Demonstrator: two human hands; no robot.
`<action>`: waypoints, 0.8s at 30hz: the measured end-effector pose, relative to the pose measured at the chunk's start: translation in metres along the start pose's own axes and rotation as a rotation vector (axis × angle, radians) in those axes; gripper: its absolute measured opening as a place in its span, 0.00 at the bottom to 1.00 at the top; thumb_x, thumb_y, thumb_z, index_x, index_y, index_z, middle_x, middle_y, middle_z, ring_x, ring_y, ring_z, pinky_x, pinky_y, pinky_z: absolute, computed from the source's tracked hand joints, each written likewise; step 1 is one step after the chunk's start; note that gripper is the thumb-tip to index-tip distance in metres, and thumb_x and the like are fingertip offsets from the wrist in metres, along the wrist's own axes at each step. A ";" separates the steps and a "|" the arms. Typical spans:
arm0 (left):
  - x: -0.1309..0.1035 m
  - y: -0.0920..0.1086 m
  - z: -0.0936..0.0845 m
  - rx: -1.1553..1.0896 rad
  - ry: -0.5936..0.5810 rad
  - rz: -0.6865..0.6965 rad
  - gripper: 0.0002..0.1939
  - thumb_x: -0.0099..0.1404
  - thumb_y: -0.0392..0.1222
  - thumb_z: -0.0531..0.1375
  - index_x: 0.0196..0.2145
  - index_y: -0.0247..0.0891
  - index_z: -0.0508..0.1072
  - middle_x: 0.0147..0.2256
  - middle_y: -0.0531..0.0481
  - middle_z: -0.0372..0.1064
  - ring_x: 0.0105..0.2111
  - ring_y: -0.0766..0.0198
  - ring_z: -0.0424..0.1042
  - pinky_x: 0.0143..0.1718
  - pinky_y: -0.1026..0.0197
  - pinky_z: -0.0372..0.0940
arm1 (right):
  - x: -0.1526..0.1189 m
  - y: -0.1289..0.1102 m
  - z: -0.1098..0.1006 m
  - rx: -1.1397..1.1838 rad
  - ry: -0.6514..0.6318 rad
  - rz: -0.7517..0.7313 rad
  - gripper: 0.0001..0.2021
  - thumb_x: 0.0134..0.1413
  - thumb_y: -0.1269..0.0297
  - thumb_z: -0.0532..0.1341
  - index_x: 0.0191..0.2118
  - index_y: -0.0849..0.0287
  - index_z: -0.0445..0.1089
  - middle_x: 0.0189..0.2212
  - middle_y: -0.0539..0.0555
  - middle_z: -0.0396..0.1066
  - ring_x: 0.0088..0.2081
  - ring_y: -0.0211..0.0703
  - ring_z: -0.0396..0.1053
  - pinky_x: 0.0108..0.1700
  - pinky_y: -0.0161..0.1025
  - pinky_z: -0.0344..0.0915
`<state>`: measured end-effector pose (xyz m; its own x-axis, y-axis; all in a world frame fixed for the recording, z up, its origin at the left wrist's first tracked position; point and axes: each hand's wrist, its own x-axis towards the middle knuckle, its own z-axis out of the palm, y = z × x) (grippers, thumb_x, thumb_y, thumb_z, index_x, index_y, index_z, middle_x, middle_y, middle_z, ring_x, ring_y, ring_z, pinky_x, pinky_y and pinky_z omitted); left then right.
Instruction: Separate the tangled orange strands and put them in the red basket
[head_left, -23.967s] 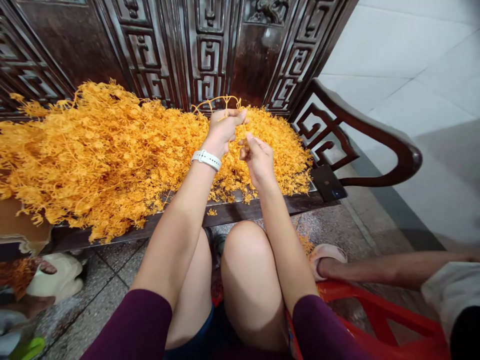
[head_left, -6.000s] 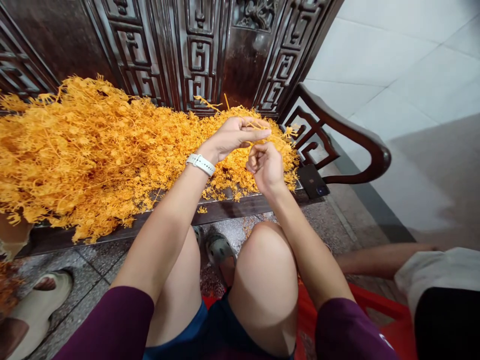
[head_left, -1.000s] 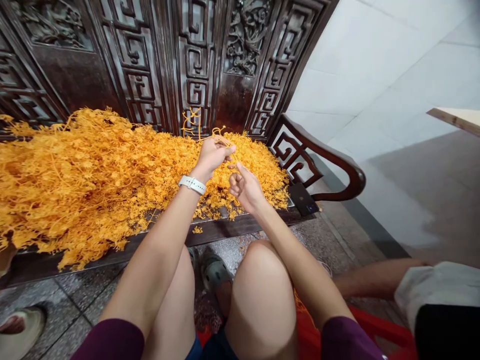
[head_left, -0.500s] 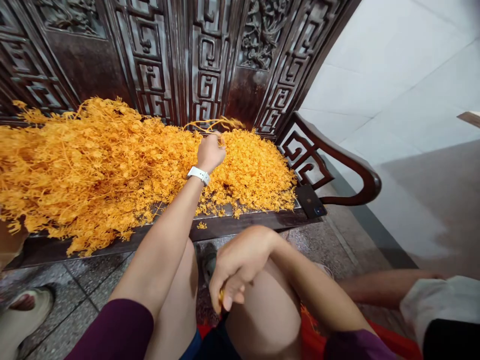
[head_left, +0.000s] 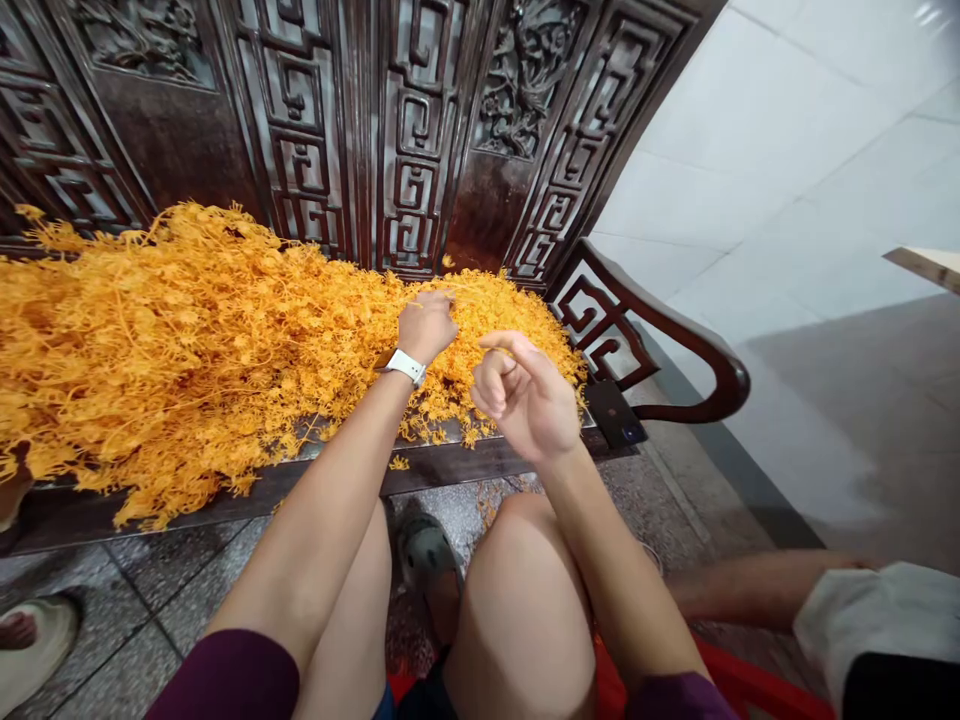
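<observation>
Left hand [head_left: 429, 325]: back uppermost, fingers bent over the orange material on the seat. Fingertips partly hidden; a few thin strands [head_left: 469, 288] show just beyond them, blurred. Cannot tell whether this grip is closed around a stalk or only resting among them.

Right hand [head_left: 529, 395]: raised nearer the camera, index finger extended, the others loosely curled, palm partly in view. Nothing seen in this grip; it looks relaxed rather than clenched. The two hands are apart.

Material: the larger heap [head_left: 187, 370], long branching stalks, spreads over the left of the surface [head_left: 465, 465] and overhangs its front edge. It runs into the smaller heap [head_left: 517, 310], finer pieces, directly behind the hands. One stray piece [head_left: 398, 463] lies on the front edge.

Handling notes (judgement): pieces look thin and easily snagged. Best to pinch a single stalk near its base, lift it free of the tangle before the right fingers work along it, and use a light fingertip pull so branches do not crush. Short strokes above the smaller heap would limit scatter.

Further out: dark phone [head_left: 616, 412] at the right end, beside the curved armrest [head_left: 720, 385]; carved backrest [head_left: 405, 150] behind; another person's leg [head_left: 735, 590] at lower right.
</observation>
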<state>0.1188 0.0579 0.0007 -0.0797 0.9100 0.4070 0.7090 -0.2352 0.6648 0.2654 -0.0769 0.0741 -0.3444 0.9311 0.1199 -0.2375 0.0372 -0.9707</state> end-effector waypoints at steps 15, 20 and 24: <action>-0.015 0.042 0.002 -0.470 -0.325 0.271 0.37 0.49 0.33 0.77 0.57 0.45 0.77 0.56 0.40 0.69 0.45 0.53 0.73 0.51 0.51 0.70 | -0.083 0.023 -0.075 -0.879 0.303 -0.231 0.06 0.66 0.61 0.65 0.39 0.55 0.77 0.34 0.55 0.76 0.34 0.45 0.69 0.41 0.43 0.64; -0.023 0.041 -0.015 -0.601 -0.574 0.117 0.44 0.44 0.34 0.79 0.60 0.46 0.76 0.63 0.37 0.65 0.44 0.56 0.75 0.42 0.58 0.72 | -0.159 0.012 -0.112 -0.180 0.695 -0.257 0.06 0.62 0.58 0.69 0.39 0.52 0.73 0.24 0.47 0.66 0.24 0.36 0.61 0.27 0.35 0.59; -0.038 0.057 -0.019 -0.322 -0.718 0.107 0.12 0.69 0.44 0.63 0.47 0.39 0.81 0.40 0.40 0.78 0.33 0.60 0.75 0.37 0.57 0.70 | -0.196 0.060 -0.129 0.406 0.841 0.015 0.09 0.55 0.62 0.69 0.35 0.55 0.68 0.21 0.43 0.57 0.21 0.31 0.54 0.24 0.29 0.56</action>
<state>0.1484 0.0038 0.0352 0.5264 0.8489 0.0478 0.4414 -0.3208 0.8380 0.4355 -0.2104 -0.0345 0.3829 0.8931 -0.2360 -0.5923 0.0413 -0.8047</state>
